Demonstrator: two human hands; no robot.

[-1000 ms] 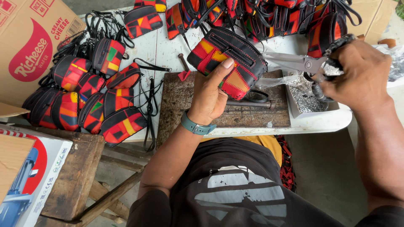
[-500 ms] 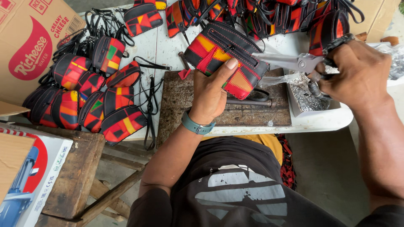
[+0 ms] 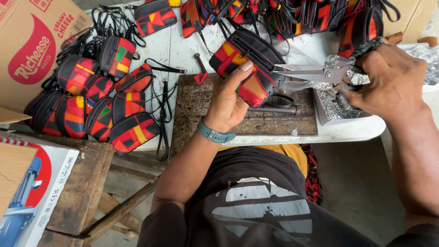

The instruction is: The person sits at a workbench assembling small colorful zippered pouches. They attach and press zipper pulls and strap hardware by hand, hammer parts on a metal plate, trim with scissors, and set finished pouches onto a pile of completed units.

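Patchwork pouch (image 3: 249,68), black with red, orange and yellow panels and red stitching: held clear of the table at about 12 o'clock from the person's chest, over the dark worn work board (image 3: 256,121). Left hand (image 3: 226,103), with a teal wristband (image 3: 215,135), pinches the pouch from below, thumb pressed on the front panel, fingers behind it. Right hand (image 3: 388,82), at 2 o'clock, is closed around the handles of steel scissors (image 3: 311,72); blades nearly together, tips touching or just at the pouch's right edge near the zip seam. Which thread or tab they meet cannot be told. Handling note, as a judgement: steady the pouch with the thumb close to the cut, keep the blade tips shallow and parallel to the seam so only loose thread is caught, not the red stitching. Adjacent items: heap of finished pouches (image 3: 91,100) with black straps at 9 to 10 o'clock; a further row of pouches (image 3: 274,13) at 12 o'clock; small tray of silvery metal fittings (image 3: 334,107) below the right hand; cardboard carton (image 3: 32,50) at 10 o'clock.
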